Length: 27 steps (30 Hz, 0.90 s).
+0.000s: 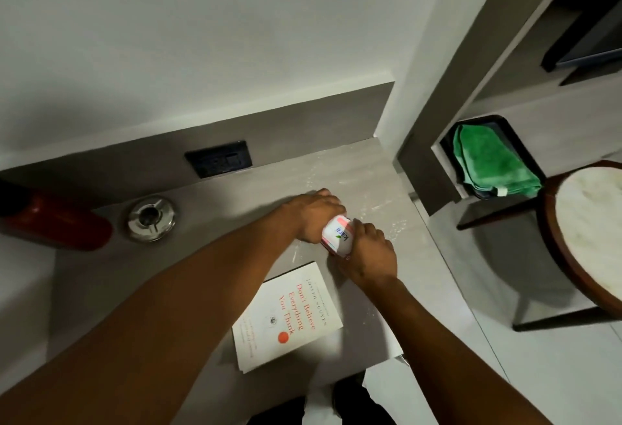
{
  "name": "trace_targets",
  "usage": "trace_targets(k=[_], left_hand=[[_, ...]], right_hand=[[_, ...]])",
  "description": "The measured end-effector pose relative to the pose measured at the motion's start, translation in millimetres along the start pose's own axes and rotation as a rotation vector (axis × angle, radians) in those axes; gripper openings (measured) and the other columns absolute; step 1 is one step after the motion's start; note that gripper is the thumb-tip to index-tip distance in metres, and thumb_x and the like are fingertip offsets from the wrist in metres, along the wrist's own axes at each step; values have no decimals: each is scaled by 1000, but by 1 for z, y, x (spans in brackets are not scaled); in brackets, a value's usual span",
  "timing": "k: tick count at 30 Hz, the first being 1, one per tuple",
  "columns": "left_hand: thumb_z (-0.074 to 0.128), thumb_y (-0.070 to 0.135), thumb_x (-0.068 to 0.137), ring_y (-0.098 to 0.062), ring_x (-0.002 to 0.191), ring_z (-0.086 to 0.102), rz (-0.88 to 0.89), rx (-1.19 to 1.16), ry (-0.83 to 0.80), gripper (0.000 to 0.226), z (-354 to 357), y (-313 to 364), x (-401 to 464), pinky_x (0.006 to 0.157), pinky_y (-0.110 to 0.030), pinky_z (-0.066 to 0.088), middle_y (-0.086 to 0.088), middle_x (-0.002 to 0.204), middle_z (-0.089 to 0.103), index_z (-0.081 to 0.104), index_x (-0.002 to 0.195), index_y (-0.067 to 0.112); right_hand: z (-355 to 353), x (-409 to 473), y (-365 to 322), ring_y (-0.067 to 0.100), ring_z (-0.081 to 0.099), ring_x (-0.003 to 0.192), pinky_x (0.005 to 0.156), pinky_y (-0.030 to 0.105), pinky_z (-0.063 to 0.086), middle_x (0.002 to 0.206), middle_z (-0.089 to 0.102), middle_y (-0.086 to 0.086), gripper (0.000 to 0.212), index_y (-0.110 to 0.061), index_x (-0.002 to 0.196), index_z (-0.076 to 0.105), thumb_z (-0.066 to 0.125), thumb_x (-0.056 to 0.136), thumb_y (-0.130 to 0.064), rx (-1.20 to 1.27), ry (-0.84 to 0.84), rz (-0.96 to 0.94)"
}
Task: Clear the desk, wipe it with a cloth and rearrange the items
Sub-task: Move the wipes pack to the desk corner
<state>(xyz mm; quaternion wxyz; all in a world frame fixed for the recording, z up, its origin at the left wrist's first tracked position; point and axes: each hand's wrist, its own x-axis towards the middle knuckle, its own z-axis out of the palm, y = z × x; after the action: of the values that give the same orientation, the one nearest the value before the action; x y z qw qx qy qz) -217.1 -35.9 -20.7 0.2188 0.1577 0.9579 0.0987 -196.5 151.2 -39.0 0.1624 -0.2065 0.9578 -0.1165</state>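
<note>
Head view: a small white and pink packet (337,234) printed with "kara" in blue beside a green leaf is held between both hands over the grey desk (255,209). The left hand (314,217) is curled around the packet's far side, knuckles up, and the right hand (368,258) is wrapped around its near side. The packet is positioned toward the desk's right end, just beyond a white book (287,317) lying flat near the front edge. On the book's cover "JOSEPH NGUYEN" is printed in grey and "Don't Believe Everything You Think" in orange, with an orange dot below; the smaller lines cannot be read. A metal ashtray (151,218) is set near the back wall, and a red bottle (57,222) is laid on its side to its left. A black wall socket (218,159) is mounted above the desk. A green cloth (488,162) is folded on a dark tray (449,151) in the shelf unit at right, beside a round stool (592,222).
</note>
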Motion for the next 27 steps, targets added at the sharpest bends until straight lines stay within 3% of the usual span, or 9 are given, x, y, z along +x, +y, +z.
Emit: trace_targets(k=[7, 13, 17, 21, 24, 27], left_hand=[[81, 36, 66, -20, 113, 54, -229, -12, 89, 56, -6, -31, -73, 97, -38, 51, 1, 116, 63, 58, 116, 25], [83, 27, 67, -21, 116, 57, -522, -124, 139, 68, 16, -78, -194, 98, -36, 49, -2, 125, 60, 52, 128, 21], [79, 21, 72, -27, 118, 59, -683, -199, 202, 63, 43, -102, -284, 100, -34, 46, -9, 127, 61, 54, 129, 12], [81, 24, 75, -29, 120, 59, -883, -357, 207, 63, 75, -120, -363, 102, -44, 49, -10, 131, 59, 53, 131, 13], [79, 34, 81, -28, 127, 56, -971, -472, 222, 66, 88, -129, -392, 108, -45, 46, -8, 140, 56, 50, 137, 15], [73, 24, 87, -31, 135, 48, -1048, -459, 230, 66, 98, -135, -402, 112, -42, 41, -12, 148, 48, 44, 145, 11]], right_hand=[[-19, 32, -46, 27, 56, 113, 93, 38, 48, 129, 57, 6, 96, -20, 143, 37, 75, 66, -63, -82, -105, -310], [8, 40, -162, 25, 55, 116, 93, 37, 48, 137, 54, 6, 105, -22, 152, 26, 75, 69, -63, -147, -208, -604], [41, 28, -248, 25, 56, 115, 96, 36, 47, 137, 55, 5, 96, -22, 147, 34, 74, 69, -61, -148, -255, -771], [75, 5, -329, 27, 58, 115, 95, 37, 48, 135, 56, 8, 94, -23, 146, 34, 77, 68, -54, -167, -309, -925], [92, -3, -365, 29, 51, 128, 106, 38, 43, 146, 47, 9, 97, -22, 151, 30, 78, 71, -48, -178, -349, -997], [103, -2, -382, 29, 50, 129, 107, 38, 43, 144, 47, 9, 101, -22, 151, 29, 79, 69, -51, -199, -371, -1019]])
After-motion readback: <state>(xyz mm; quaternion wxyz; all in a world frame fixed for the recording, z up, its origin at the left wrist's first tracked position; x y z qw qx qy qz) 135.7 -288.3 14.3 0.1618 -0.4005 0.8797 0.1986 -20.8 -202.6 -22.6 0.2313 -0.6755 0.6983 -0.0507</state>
